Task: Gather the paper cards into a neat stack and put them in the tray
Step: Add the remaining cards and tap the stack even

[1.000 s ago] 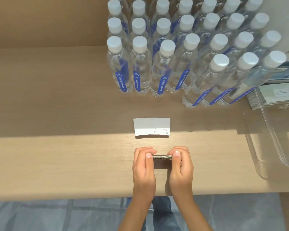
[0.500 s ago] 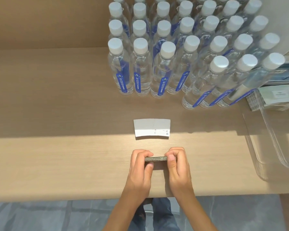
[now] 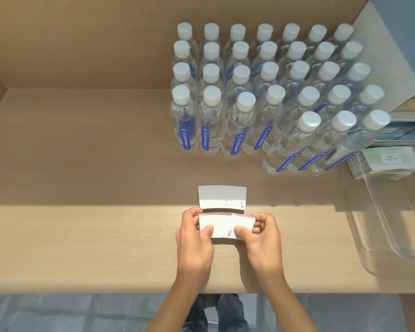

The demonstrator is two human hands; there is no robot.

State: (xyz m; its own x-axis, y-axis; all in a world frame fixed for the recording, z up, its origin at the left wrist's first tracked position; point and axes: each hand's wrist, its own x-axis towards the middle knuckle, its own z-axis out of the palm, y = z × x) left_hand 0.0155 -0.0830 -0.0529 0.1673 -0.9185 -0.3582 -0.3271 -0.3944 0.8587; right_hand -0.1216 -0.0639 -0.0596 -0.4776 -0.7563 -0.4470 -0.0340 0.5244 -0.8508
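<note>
Holding a stack of cards between them, both hands are working just above the near part of the table. The left hand is gripping the stack's left end, thumb pressing on the top card, and the right hand is gripping the right end the same way. The stack is lying face up and nearly level, its far edges looking fairly even — the squaring-up step seems to be in hand.

Just beyond the stack, one loose card is lying flat on the table, apart from the rest and crossing the line between shade and sunlight. It probably needs picking up and adding to the stack before anything else.

Farther right, a clear tray is sitting at the table's edge — well apart from the hands. Another pile of cards is resting near its far end, though whether inside it I cannot tell. Rows of water bottles are standing behind, so the carry across should probably be staying low and near.
</note>
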